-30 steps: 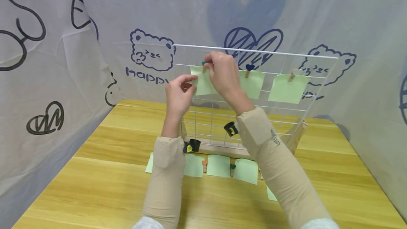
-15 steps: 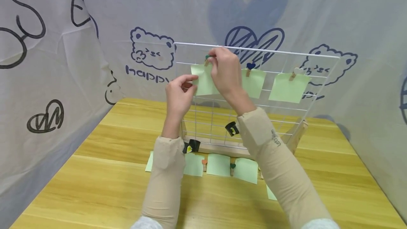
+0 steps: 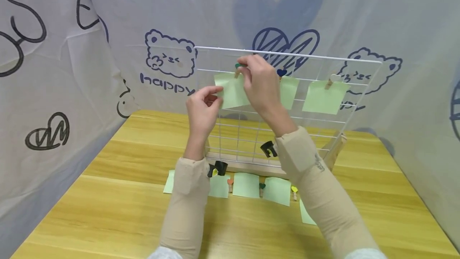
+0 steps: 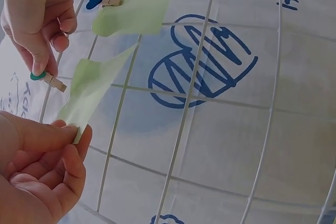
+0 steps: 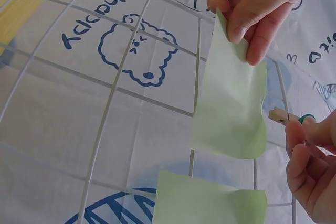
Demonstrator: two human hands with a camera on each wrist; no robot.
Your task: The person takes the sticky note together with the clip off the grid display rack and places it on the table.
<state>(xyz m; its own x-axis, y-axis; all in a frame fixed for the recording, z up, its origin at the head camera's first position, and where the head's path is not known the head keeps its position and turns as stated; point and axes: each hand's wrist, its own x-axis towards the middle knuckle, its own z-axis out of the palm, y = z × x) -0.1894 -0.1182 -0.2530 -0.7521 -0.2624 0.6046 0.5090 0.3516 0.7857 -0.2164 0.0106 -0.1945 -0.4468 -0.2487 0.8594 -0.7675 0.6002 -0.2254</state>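
Observation:
My left hand pinches the left edge of a pale green paper note between thumb and fingers, holding it up against a white wire grid. Between the thumb and fingertips of my right hand is a small wooden clothespin with a green heart. In both wrist views the clothespin's tip appears just off the note's top edge, pointing towards it. Further right, another note hangs from a clothespin with a dark blue heart. A third note hangs from one with a white heart.
On the wooden table, several green notes lie in a row before the grid. Clothespins with orange, dark green and yellow hearts lie among them. A wooden base supports the grid. A patterned cloth hangs behind.
My right hand has shifted slightly right with the green-heart clothespin, which was over the note's top edge. The right forearm also moved right, uncovering the yellow-heart clothespin. The left hand stays nearly still.

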